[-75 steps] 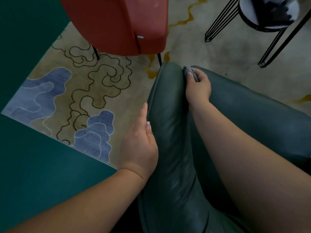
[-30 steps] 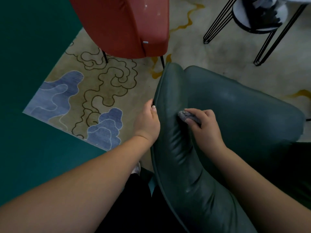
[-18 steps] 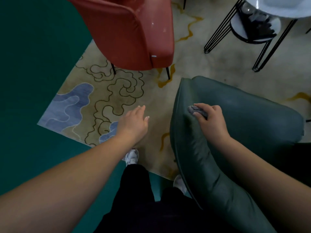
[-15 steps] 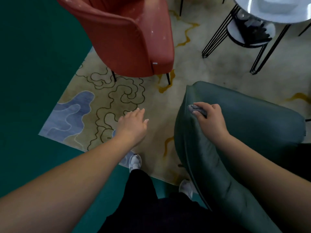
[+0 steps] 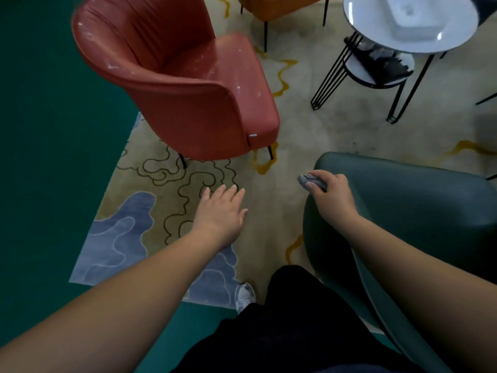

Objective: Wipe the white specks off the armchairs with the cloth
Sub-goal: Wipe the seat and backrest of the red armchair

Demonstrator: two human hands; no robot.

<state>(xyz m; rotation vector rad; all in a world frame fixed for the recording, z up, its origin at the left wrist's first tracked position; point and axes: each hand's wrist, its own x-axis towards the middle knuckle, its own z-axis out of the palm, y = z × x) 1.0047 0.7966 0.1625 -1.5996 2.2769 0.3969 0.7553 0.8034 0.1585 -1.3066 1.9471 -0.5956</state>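
At the bottom of the frame stand the person's dark trousers and one white shoe point(image 5: 244, 296) on the rug point(image 5: 269, 200). Just above, at centre, the left hand point(image 5: 221, 211) hangs over the rug with fingers straight and spread, grasping nothing. To its right, the right hand point(image 5: 329, 196) is clenched around a bunched grey cloth point(image 5: 309, 181), held at the near edge of the green chair point(image 5: 408, 200) that fills the lower right; whether the cloth touches the leather cannot be told. No specks show plainly on the green chair.

Farther off, in the upper left, the red chair point(image 5: 193, 103) faces away to the right, its seat, back and arm dotted with white specks. Beyond it, at the top edge, part of an orange chair point(image 5: 279, 6) shows, and in the upper right a round white surface point(image 5: 408, 25) on black wire legs carries a white tray.

By the look of it, the green chair is about finished and the step in hand is the shift to the red one. The next move calls for stepping forward, carrying the cloth to the speckled seat and rim, perhaps steadying the chair with the free hand.

Counted: three chairs, one cloth, one surface, two hands.
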